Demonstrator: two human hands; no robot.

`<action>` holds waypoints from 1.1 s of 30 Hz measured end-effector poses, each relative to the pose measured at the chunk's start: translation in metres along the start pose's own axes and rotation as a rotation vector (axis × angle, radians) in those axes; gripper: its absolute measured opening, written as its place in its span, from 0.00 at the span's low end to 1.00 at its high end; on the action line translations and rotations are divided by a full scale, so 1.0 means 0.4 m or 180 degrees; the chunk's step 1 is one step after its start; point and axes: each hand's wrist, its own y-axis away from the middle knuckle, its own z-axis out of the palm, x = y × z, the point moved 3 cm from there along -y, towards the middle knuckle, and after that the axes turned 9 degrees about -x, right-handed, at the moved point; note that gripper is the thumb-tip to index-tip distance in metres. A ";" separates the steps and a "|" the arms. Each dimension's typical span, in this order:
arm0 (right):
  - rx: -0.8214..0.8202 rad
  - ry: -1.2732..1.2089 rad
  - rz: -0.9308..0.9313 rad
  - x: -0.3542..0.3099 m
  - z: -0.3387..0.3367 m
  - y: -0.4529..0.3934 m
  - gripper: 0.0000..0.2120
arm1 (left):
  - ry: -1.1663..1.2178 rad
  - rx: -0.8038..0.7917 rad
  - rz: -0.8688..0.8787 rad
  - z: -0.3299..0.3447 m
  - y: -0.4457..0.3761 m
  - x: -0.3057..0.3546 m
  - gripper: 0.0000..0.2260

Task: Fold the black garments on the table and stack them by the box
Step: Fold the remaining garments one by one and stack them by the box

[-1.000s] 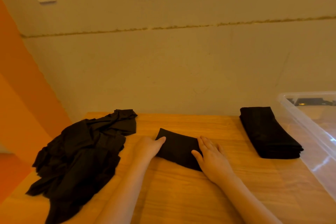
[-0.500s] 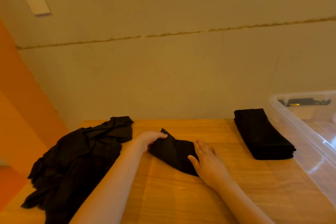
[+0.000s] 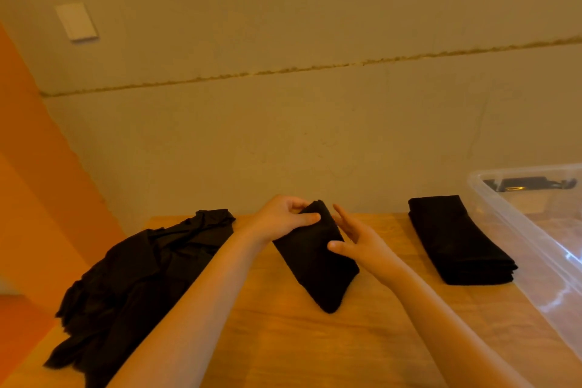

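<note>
A folded black garment [image 3: 318, 264] is lifted at its far end over the middle of the wooden table [image 3: 362, 340]. My left hand [image 3: 283, 217] pinches that raised far end between thumb and fingers. My right hand [image 3: 356, 238] touches the garment's right edge with its fingers straight. A stack of folded black garments [image 3: 456, 239] lies at the right, beside the clear plastic box [image 3: 535, 230]. A heap of unfolded black garments [image 3: 141, 277] lies at the table's left.
The table's far edge meets a beige wall [image 3: 283, 135]. The orange wall [image 3: 31, 198] stands to the left. A dark object [image 3: 532, 186] lies inside the box at its far end.
My left hand took hold of the folded garment's far end and lifted it off the table. My right hand came off the top and moved to its right edge.
</note>
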 end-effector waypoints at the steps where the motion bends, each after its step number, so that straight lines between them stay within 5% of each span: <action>1: -0.0140 -0.0169 0.0001 -0.009 0.002 -0.006 0.35 | -0.0117 -0.0021 0.0083 0.004 0.000 0.013 0.04; 4: -0.0412 0.0020 0.0261 -0.010 0.004 -0.009 0.15 | -0.0577 0.0046 0.0204 0.003 -0.001 0.042 0.04; 7: -0.0424 0.0228 0.0541 0.033 -0.011 0.015 0.08 | -0.0761 0.0150 0.0183 -0.009 -0.009 0.048 0.05; 14: 0.0574 -0.0542 0.0516 0.105 -0.112 0.137 0.07 | -0.0430 0.0217 0.0272 0.034 -0.102 0.053 0.10; 21: 0.1435 -0.1275 0.0322 0.123 -0.246 0.253 0.08 | -0.0261 -0.0355 0.0225 0.160 -0.259 0.111 0.08; 23: 0.1693 -0.1717 0.0224 0.142 -0.281 0.275 0.18 | -0.0194 -0.0524 0.0259 0.198 -0.306 0.142 0.09; 26: 0.2096 -0.2285 0.0122 0.167 -0.316 0.295 0.44 | -0.0197 -0.0678 0.0311 0.251 -0.370 0.198 0.10; 30: 0.2825 -0.2931 -0.0050 0.187 -0.331 0.297 0.22 | -0.0371 -0.0924 0.0248 0.312 -0.458 0.245 0.08; 33: 0.3242 -0.2842 -0.0042 0.196 -0.330 0.290 0.18 | -0.0423 -0.1061 0.0159 0.349 -0.514 0.252 0.08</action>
